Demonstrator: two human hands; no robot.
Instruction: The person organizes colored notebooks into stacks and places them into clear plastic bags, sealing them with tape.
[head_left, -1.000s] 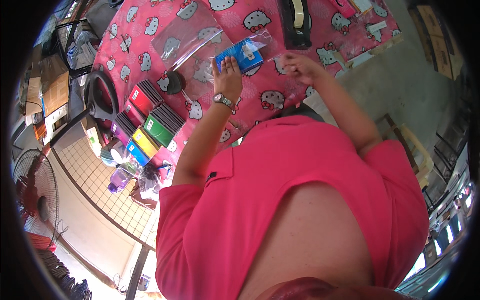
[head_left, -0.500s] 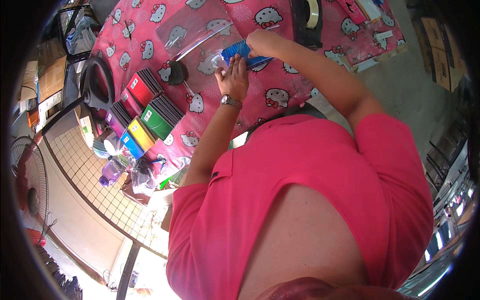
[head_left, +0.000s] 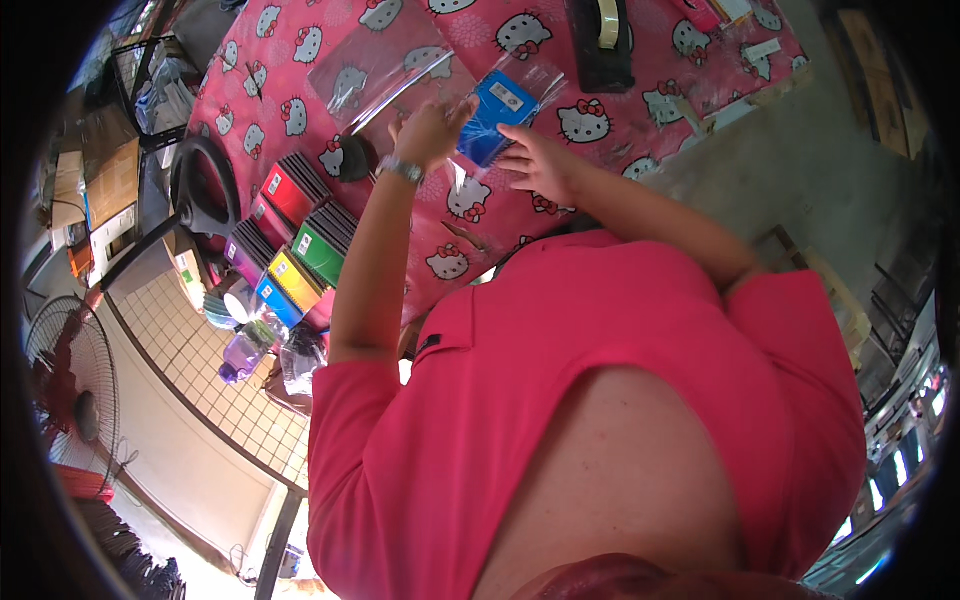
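A blue notebook [head_left: 484, 130] in a loose clear plastic sleeve lies tilted between my hands on the table. My left hand [head_left: 432, 137] is at its left edge, thumb and fingers closed on that edge; some fingertips are hidden. On the lower right side, my right hand [head_left: 545, 168] has its fingers stretched and apart, the thumb at the notebook's edge. Beside my left hand, a stack of clear plastic sleeves [head_left: 372, 75] lies flat. A small dark round object [head_left: 352, 158] is near my left wrist.
Red notebooks [head_left: 290, 190], green notebooks [head_left: 318, 250] and other coloured ones stand in rows at the left. A tape dispenser [head_left: 603, 70] sits at the far side. A pink patterned cloth [head_left: 430, 265] covers the table. A standing fan [head_left: 75, 380] is at the left.
The notebook has turned from lying crosswise to more upright, its cover now facing up. My left hand has moved left along it, and my right hand has come down from its top to its lower right side.
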